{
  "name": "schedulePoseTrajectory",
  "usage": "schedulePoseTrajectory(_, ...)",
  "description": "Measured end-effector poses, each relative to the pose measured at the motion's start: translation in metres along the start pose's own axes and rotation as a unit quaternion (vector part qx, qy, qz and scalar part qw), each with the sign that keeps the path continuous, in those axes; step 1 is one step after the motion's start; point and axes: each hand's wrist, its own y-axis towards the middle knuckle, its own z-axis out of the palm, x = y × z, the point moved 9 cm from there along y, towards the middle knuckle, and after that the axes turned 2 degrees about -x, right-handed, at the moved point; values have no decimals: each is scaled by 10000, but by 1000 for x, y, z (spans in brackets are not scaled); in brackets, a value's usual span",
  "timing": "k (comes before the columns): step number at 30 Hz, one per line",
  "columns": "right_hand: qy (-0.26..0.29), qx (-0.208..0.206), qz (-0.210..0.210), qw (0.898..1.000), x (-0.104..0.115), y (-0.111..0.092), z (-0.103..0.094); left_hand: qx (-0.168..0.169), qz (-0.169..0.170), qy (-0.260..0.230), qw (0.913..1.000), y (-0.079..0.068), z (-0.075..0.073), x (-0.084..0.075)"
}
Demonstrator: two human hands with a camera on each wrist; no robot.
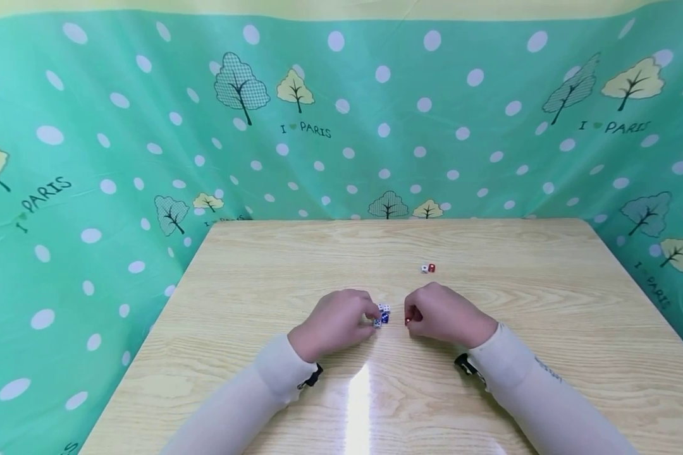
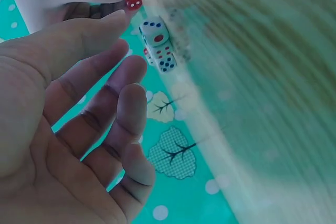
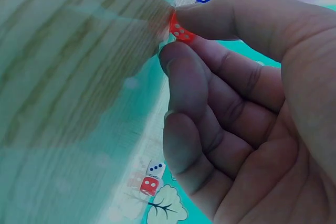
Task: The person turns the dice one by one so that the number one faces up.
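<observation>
My right hand (image 1: 445,314) pinches a red die (image 3: 181,31) between thumb and fingers, low over the table. Left of it, a blue die (image 1: 384,318) and several white dice (image 1: 386,308) stand close together. Beside this cluster is my left hand (image 1: 341,321), its fingers loosely bent around the near white die (image 1: 377,323). In the left wrist view the thumb and fingertips (image 2: 131,69) are apart, with no die pinched between them. White dice (image 2: 154,32) show just past them.
Farther back on the wooden table (image 1: 296,259), a white die (image 1: 424,269) and another red die (image 1: 432,268) sit side by side. A green dotted cloth (image 1: 319,82) hangs behind the table and along its sides.
</observation>
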Motion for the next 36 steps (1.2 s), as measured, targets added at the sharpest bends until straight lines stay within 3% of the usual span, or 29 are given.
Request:
schedulePoseTrajectory(14, 90, -33, 33, 9999, -2, 2, 1, -191, 95, 318, 9993, 2, 8, -1)
schedulePoseTrajectory(36, 57, 7, 187, 9998, -2, 0, 1, -151, 35, 581, 9982, 3, 9, 4)
